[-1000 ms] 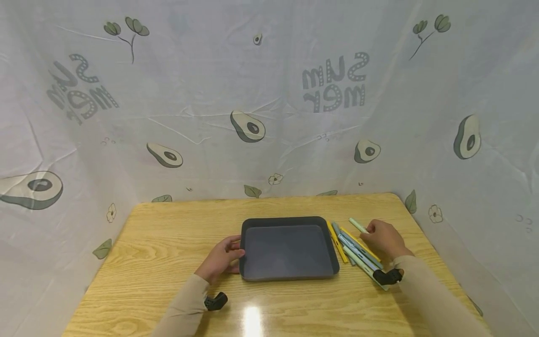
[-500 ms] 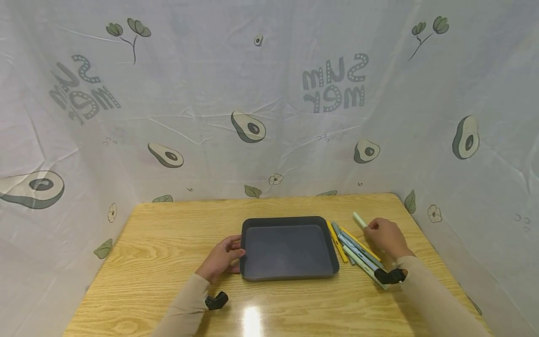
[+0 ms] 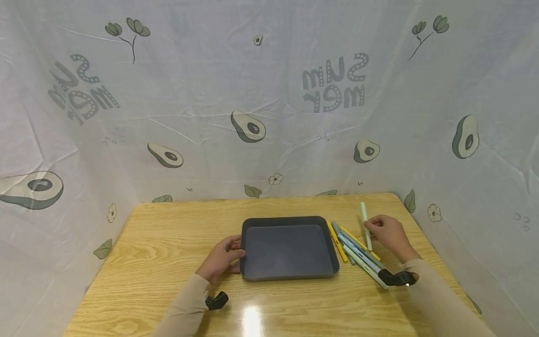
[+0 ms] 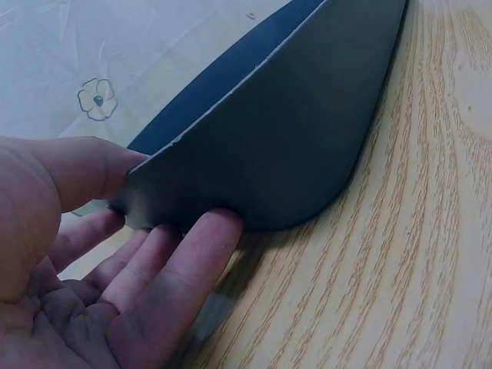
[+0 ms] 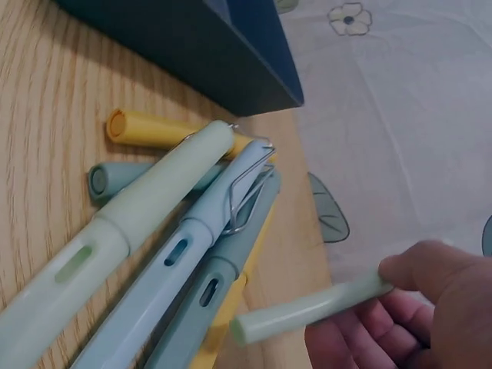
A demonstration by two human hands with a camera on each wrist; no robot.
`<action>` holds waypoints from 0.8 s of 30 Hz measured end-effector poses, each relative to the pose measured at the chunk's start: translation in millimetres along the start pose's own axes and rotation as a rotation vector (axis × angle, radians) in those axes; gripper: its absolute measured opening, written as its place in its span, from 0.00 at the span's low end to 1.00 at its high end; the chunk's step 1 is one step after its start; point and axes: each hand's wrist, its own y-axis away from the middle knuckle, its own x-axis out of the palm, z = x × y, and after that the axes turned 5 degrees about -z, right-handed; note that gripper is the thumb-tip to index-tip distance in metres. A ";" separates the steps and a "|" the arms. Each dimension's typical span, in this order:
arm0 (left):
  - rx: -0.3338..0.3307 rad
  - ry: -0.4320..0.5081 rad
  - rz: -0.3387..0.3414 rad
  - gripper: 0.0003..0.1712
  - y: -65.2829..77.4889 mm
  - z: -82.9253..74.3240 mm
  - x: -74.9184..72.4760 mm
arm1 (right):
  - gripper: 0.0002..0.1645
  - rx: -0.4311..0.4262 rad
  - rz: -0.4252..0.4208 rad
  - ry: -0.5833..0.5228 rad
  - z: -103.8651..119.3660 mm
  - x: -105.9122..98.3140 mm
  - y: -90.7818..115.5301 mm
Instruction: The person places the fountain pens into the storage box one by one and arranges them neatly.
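Grips the dark grey tray [image 3: 288,252] by its left wall with the left hand [image 3: 221,258], with the thumb over the rim and the fingers against the outer side. Pinches a pale green pen [image 3: 364,212] in the right hand [image 3: 389,236], with the fingers narrowed on its middle and one end pointed at the far edge of the table [image 3: 177,234]; cannot tell whether the other end touches anything below. Has the tray flat on the table, a little nearer the right edge than the left and apart from the far edge. Has a loose heap between the tray and the table's right edge: a yellow pen [image 5: 154,127] just beside the tray, a grey-green pen [image 5: 115,181], a second pale green pen [image 5: 165,181], a light blue pen [image 5: 138,307], another grey-green pen [image 5: 188,323] and another yellow pen [image 5: 221,327], some overlapping. Wears beige sleeves [image 3: 181,304] and black wrist devices [image 3: 216,301]. Faces a pale cloth [image 3: 189,89] beyond the far edge, printed with avocados and leaves.
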 end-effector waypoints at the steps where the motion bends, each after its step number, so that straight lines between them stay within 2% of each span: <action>1: -0.001 -0.002 -0.003 0.33 -0.2 0.4 0.2 | 0.22 0.007 0.000 -0.028 0.8 0.0 0.2; 5: -0.001 -0.019 -0.015 0.33 -1.3 0.4 0.5 | 0.23 0.021 0.012 -0.183 3.8 0.8 0.7; 11: 0.004 -0.012 -0.019 0.34 -4.6 -1.6 0.4 | 0.23 -0.024 0.040 -0.369 6.9 1.3 3.3; 16: 0.003 -0.011 -0.001 0.36 -4.4 -0.6 -1.5 | 0.24 -0.033 0.069 -0.443 8.8 4.4 5.3; 24: -0.001 -0.004 0.032 0.38 -2.9 1.7 -3.7 | 0.26 -0.045 0.085 -0.501 16.2 13.1 10.8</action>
